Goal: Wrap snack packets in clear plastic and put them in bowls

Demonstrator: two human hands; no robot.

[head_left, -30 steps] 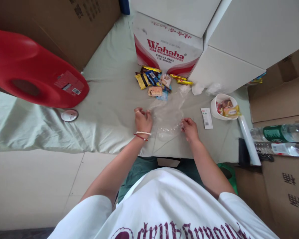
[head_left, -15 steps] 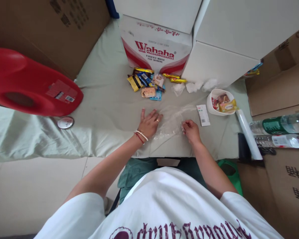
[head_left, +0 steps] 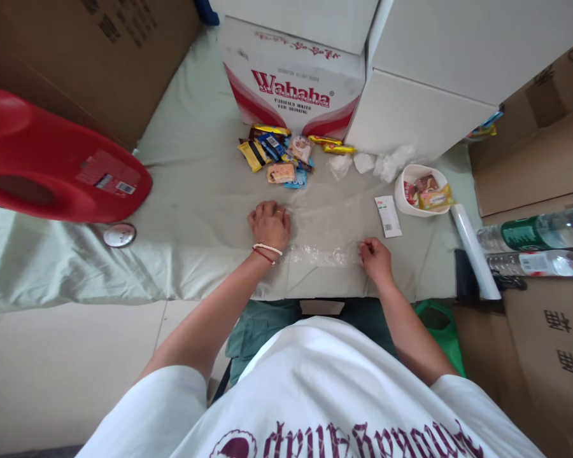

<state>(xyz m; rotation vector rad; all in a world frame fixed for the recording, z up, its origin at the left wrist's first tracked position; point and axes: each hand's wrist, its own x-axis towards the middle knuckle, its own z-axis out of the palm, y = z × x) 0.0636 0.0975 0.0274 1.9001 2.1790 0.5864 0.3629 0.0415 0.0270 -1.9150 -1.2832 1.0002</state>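
Clear plastic wrap lies spread on the cloth between my two hands, its near edge crinkled and shiny. At its left side my left hand rests palm down with the fingers curled in, closed on the edge; the fingertips are partly hidden. My right hand pinches the near right corner between thumb and fingers. Just beyond the wrap sits a pile of packaged snacks, with a pinkish pack and a blue packet nearest. A white sachet lies to the right, beyond my right hand.
A white bowl holding snack packs stands at the right, beside a long white roll and plastic bottles. Crumpled plastic lies near the white boxes. A Wahaha carton stands behind; a red jug lies left, near a round tin.
My left hand has shifted left and curled its spread fingers. My right hand has moved slightly right and nearer to me, and the wrap is stretched flatter between them.
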